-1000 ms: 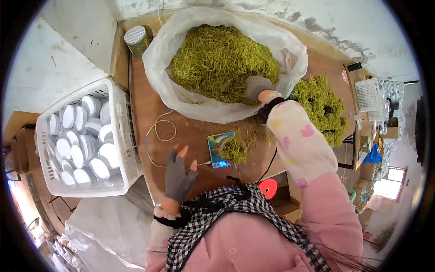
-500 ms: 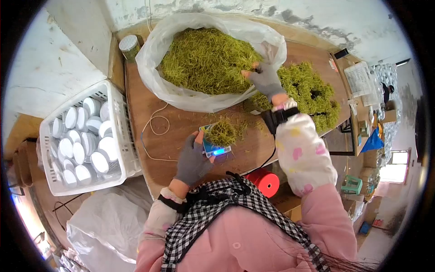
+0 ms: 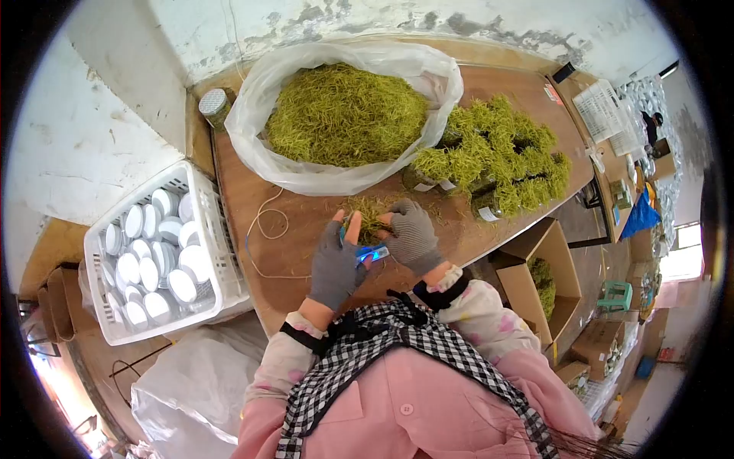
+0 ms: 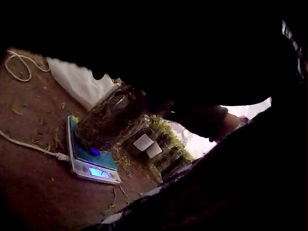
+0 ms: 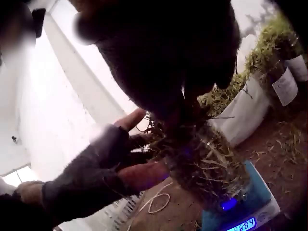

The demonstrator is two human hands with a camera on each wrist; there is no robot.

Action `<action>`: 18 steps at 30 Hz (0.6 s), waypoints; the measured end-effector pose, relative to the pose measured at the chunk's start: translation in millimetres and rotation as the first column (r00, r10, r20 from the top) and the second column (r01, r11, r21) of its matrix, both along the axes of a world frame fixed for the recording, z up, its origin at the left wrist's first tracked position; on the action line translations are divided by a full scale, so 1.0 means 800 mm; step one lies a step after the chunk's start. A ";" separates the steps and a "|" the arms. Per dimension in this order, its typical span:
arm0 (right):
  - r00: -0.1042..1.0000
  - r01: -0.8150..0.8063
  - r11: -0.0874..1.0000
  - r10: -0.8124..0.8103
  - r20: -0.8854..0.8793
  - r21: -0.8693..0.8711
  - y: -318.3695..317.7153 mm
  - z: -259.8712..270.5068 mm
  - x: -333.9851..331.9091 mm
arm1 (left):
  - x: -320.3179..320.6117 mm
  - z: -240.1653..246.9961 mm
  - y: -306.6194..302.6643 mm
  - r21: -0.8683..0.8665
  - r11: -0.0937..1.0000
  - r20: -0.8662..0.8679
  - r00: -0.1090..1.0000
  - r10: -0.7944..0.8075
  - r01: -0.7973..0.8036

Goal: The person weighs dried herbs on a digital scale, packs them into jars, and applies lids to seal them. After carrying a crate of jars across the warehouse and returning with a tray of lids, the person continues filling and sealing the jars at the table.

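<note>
A clear jar (image 4: 108, 118) filled with dried green herb (image 3: 371, 216) stands on a small blue scale (image 4: 96, 173), whose display is lit. My left hand (image 3: 334, 266), in a grey fingerless glove, holds the jar's side near the top, thumb on one side and fingers on the other. My right hand (image 3: 413, 239), gloved the same way, is over the jar's other side with its fingers down at the herb. In the right wrist view the jar (image 5: 211, 168) leans into shadow, and the right fingertips are too dark to make out.
Behind the scale lies a large plastic bag (image 3: 321, 180) of herb. Several filled jars (image 3: 485, 206) stand to its right. A white basket (image 3: 229, 279) of lidded containers is at the left, a white cable (image 3: 256, 229) beside the scale, and a cardboard box (image 3: 566, 306) at the right.
My right hand has left the bag and come down to the jar on the scale. My left hand has moved from the bare table to the jar's side.
</note>
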State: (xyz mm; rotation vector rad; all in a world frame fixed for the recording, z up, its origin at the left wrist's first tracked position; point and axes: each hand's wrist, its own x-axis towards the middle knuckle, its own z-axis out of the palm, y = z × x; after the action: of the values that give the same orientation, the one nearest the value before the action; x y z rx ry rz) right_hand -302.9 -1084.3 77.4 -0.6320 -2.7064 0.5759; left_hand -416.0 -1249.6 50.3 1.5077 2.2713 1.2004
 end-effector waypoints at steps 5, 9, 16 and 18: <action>0.977 0.088 0.996 -0.092 0.191 0.029 0.001 -0.008 -0.016 | 0.004 -0.008 0.013 -0.112 0.994 -0.241 0.970 -0.033 0.006; 0.995 0.061 0.997 -0.065 0.079 0.056 0.000 -0.003 -0.008 | 0.000 -0.014 0.024 -0.101 0.992 -0.354 0.935 0.030 -0.070; 0.995 -0.001 0.979 -0.018 0.095 0.202 -0.016 -0.002 0.004 | 0.001 -0.005 0.019 -0.235 0.969 -0.290 0.957 0.007 -0.078; 0.971 -0.030 0.976 -0.023 0.237 0.217 -0.012 -0.015 -0.007 | -0.002 -0.009 0.022 -0.240 0.969 -0.306 0.952 -0.020 -0.056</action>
State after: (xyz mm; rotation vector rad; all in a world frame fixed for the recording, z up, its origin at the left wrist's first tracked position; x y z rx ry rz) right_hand -308.6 -1094.2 65.3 -0.6750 -2.9383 0.2048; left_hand -417.4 -1232.2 43.2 1.6726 2.5171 0.6884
